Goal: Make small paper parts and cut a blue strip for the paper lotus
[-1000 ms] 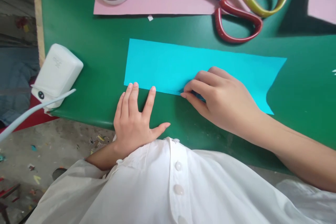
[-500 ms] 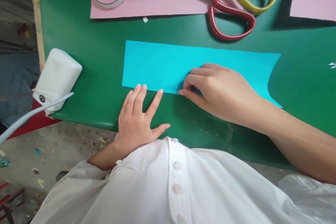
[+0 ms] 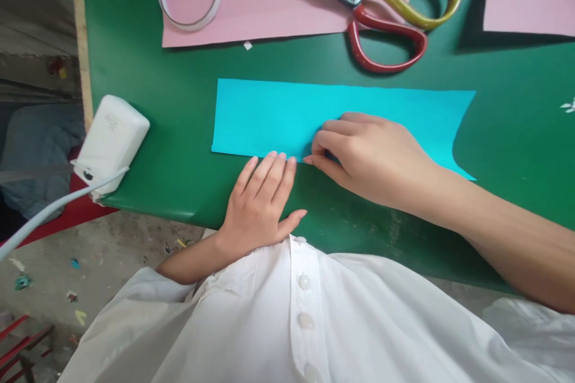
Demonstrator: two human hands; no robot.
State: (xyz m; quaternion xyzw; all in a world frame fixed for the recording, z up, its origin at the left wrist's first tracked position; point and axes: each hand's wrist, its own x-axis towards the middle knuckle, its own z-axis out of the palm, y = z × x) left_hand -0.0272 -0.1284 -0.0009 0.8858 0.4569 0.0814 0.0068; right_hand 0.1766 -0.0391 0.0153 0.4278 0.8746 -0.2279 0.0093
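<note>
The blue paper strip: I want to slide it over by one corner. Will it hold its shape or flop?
The blue paper strip lies fully flat on the green table, so it is probably thin and would droop if lifted by a corner. Pushed, it may buckle. The right hand and left hand meet its near edge, hinting it slides easily.

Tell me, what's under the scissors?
The scissors lie partly on a pink paper: blades and pivot rest on it. The red handle loop sits over the green table. Whether anything is tucked beneath the blades cannot be seen.
</note>
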